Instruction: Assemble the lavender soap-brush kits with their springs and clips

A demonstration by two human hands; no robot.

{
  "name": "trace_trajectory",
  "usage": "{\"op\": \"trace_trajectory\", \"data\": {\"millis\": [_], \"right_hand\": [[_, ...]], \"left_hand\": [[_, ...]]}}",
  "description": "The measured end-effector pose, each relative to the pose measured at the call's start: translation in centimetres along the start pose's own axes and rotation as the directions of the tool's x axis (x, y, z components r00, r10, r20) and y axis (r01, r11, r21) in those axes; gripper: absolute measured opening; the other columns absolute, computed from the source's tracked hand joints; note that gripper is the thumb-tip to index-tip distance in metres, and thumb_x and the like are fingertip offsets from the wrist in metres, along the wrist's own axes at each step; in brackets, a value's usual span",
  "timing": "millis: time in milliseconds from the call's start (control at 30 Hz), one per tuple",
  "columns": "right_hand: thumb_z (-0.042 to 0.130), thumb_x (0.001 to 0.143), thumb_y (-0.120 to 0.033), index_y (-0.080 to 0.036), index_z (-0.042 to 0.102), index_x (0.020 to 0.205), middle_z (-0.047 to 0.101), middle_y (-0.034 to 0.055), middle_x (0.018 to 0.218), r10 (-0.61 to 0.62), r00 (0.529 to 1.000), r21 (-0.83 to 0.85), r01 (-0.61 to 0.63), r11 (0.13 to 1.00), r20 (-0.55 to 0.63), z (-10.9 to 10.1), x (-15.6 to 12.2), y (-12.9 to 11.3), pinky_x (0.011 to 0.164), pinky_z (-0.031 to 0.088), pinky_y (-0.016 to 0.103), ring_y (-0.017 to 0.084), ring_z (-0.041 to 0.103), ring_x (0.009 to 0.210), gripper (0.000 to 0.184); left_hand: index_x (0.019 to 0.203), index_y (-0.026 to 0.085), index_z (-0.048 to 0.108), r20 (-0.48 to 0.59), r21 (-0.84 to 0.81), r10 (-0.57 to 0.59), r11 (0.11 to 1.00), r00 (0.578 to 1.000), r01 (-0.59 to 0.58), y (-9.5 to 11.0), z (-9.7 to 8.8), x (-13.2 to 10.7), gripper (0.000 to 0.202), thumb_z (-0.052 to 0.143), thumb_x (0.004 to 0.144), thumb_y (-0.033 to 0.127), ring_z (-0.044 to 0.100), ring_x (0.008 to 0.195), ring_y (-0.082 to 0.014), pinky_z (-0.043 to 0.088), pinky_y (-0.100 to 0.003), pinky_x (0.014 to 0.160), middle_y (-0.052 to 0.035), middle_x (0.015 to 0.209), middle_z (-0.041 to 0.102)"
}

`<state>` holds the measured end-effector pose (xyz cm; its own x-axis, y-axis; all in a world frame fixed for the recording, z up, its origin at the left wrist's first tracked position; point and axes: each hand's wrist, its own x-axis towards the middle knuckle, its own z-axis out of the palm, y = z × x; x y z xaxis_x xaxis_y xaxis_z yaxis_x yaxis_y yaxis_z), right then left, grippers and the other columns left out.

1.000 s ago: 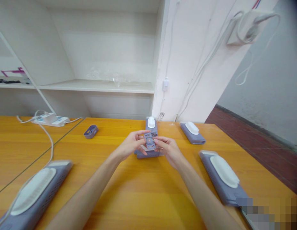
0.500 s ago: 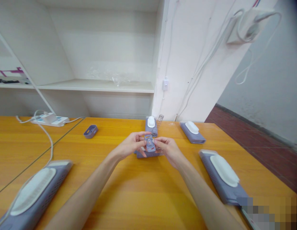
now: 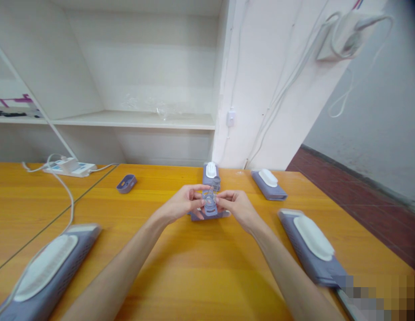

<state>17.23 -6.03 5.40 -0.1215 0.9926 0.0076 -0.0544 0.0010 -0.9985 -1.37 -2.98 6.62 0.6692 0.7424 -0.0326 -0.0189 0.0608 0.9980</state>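
Observation:
Both hands are raised over the middle of the table. My left hand [image 3: 185, 200] is closed on the left edge of a small purple-grey plastic part [image 3: 211, 211], thumb in front and index finger stretched along its top. From the right, my right hand [image 3: 234, 204] pinches the same part near its centre, where a clear round piece shows. A thin metal coil spring [image 3: 216, 182] rises from the part's upper end. Just below the hands lies a purple-grey housing [image 3: 202, 217], mostly covered by them. Behind stands another purple-grey unit with a white top [image 3: 211, 170].
A small hollow purple-grey piece [image 3: 126, 183] lies at the left. Purple-grey units with white pads lie at the front left [image 3: 48, 267], right [image 3: 313, 243] and back right [image 3: 268, 183]. A power strip [image 3: 71, 166] and its cable are at the far left, below white shelves [image 3: 137, 120].
The coil spring, which leaned far out to the upper right, now stands shorter and closer to the part. The plastic part has tilted and dropped slightly; both hands keep hold of it.

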Motion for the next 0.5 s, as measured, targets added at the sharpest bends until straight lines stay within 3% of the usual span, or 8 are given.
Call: {"op": "trace_trajectory", "data": {"millis": [333, 500], "right_hand": [[0.076, 0.058, -0.043, -0.016, 0.067, 0.064, 0.068, 0.0031, 0.061, -0.021, 1.0, -0.01, 0.021, 1.0, -0.013, 0.31, 0.07, 0.39, 0.054, 0.05, 0.027, 0.014, 0.06, 0.051, 0.029], [0.077, 0.058, -0.038, -0.014, 0.068, 0.07, 0.07, 0.0045, 0.068, 0.029, 0.998, 0.047, -0.032, 0.998, 0.054, -0.31, 0.18, 0.62, 0.059, 0.05, 0.027, 0.014, 0.063, 0.057, 0.029]], "left_hand": [[0.124, 0.012, 0.05, -0.007, 0.01, 0.004, 1.0, 1.0, -0.004, 0.0, -0.08, -0.07, 0.06, 0.07, 0.072, 0.035, 0.064, 0.065, -0.0163, 0.053, -0.028, 0.057, -0.0118, 0.088, 0.068], [0.121, 0.012, 0.05, 0.002, -0.014, -0.005, 1.0, 1.0, 0.005, 0.09, 0.03, -0.13, 0.059, 0.073, 0.07, 0.033, 0.064, 0.064, -0.0161, 0.053, -0.028, 0.057, -0.0109, 0.083, 0.069]]}}
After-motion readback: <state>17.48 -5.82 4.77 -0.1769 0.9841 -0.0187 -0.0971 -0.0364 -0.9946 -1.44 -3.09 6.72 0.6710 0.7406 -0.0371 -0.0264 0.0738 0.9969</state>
